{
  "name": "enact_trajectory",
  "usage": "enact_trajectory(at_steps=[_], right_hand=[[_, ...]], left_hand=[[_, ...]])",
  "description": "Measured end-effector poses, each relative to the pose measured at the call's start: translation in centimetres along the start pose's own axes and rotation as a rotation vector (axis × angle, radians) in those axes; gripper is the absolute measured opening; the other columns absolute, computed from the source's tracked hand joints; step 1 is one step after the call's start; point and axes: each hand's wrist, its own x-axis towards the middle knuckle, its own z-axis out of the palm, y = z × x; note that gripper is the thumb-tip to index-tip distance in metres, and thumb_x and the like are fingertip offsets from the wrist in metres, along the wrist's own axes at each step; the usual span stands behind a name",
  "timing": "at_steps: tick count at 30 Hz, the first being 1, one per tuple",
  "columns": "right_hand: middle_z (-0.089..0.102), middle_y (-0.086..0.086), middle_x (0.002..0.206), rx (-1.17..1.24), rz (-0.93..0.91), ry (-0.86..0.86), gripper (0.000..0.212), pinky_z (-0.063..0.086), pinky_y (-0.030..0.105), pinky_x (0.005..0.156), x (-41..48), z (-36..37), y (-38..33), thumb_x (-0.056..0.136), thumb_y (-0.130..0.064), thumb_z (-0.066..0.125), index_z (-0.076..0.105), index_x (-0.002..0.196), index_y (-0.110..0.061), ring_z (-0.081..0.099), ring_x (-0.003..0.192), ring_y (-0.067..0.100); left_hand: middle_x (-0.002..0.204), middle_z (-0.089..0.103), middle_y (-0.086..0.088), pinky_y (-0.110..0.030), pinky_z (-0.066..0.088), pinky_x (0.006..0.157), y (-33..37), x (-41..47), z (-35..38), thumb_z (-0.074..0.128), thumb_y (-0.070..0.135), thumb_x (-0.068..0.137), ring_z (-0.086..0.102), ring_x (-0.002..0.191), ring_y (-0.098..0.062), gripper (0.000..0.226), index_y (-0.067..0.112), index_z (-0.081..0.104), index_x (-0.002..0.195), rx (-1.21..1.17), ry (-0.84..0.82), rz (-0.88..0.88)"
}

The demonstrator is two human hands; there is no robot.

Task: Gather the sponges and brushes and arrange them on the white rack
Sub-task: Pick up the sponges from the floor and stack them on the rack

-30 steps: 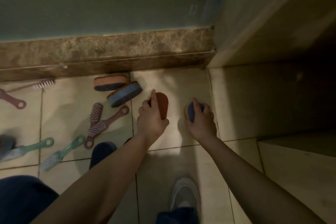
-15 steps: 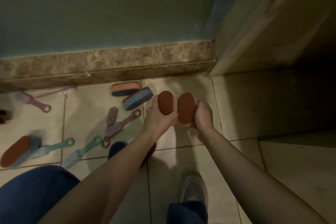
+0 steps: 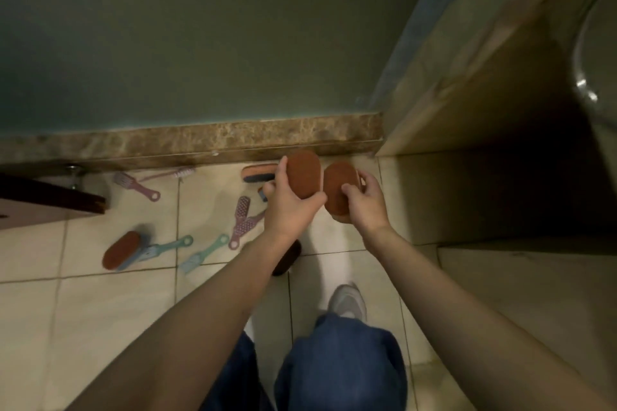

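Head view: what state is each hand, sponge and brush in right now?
left hand: grips an orange sponge, held up
right hand: grips a second orange sponge, held up alongside
two-tone sponge: lying on the floor by the baseboard
teal brushes: lying flat on the floor
pink brushes: lying on the floor, overlapping

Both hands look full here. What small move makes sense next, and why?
Probably pass the right sponge into the left hand beside the left sponge, freeing the right hand. Each hand grips one sponge, while a teal brush and more lie on the floor; no white rack shows.
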Motion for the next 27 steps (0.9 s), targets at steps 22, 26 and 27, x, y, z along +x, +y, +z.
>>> enact_trajectory(at_steps=[22, 26, 27], right_hand=[[0.047, 0.004, 0.129, 0.078, -0.187, 0.097, 0.034, 0.05, 0.051, 0.097, -35.2, -9.4, -31.0, 0.096, -0.025, 0.051, 0.039, 0.128, -0.03, 0.055, 0.113, 0.026], [0.044, 0.011, 0.137, -0.01, -0.274, 0.134, 0.055, 0.047, 0.048, 0.102, -40.2, -10.7, -34.0, 0.088, -0.023, 0.058, 0.044, 0.139, -0.012, 0.055, 0.114, 0.028], [0.047, 0.013, 0.136, -0.038, -0.308, 0.138, 0.055, 0.046, 0.048, 0.102, -41.3, -11.0, -34.5, 0.085, -0.022, 0.06, 0.047, 0.136, -0.008, 0.056, 0.112, 0.03]], left_hand=[[0.137, 0.029, -0.004, -0.046, 0.044, 0.096, 32.3, -29.9, -19.4, 0.068, 0.048, 0.055, 0.045, 0.109, -0.023, 0.105, 0.043, 0.014, 0.145, 0.088, -0.011, 0.076], [0.135, 0.029, -0.005, -0.029, 0.038, 0.081, 35.4, -33.7, -21.8, 0.073, 0.037, 0.063, 0.04, 0.096, -0.014, 0.101, 0.038, 0.018, 0.148, 0.041, -0.005, 0.19], [0.135, 0.029, -0.006, -0.028, 0.036, 0.082, 36.1, -34.6, -22.2, 0.073, 0.036, 0.064, 0.042, 0.098, -0.016, 0.1, 0.036, 0.019, 0.148, 0.037, -0.002, 0.212]])
